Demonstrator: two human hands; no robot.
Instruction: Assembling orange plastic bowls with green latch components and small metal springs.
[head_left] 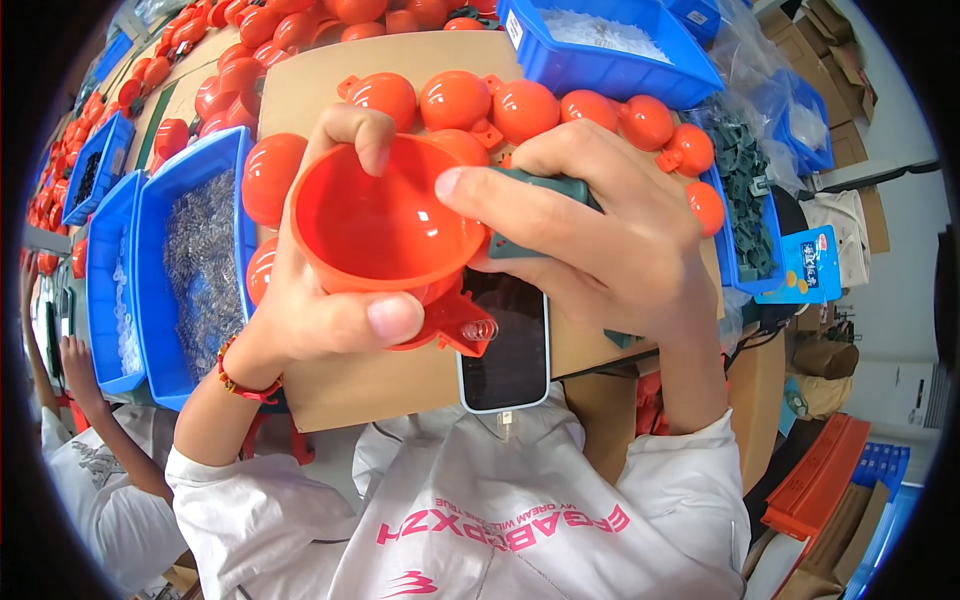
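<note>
My left hand (330, 290) is closed round a red plastic cup (390, 220), thumb on its near rim and a finger hooked over the far rim. The cup's open mouth faces up, showing a glossy, hollow inside. A small coil spring (482, 329) sits at the red bracket (455, 322) on the cup's near side. My right hand (600, 220) grips a dark green plastic part (540, 205) against the cup's right side, its index fingertip reaching over the rim. Where the green part meets the cup is hidden by my fingers.
Several red domes (525, 110) line the far side of the cardboard-covered table (340, 390). A phone (505, 350) with a cable lies below my hands. Blue bins hold springs (205, 260), clear pieces (600, 35) and green parts (745, 200). Another person's hand (78, 365) shows at left.
</note>
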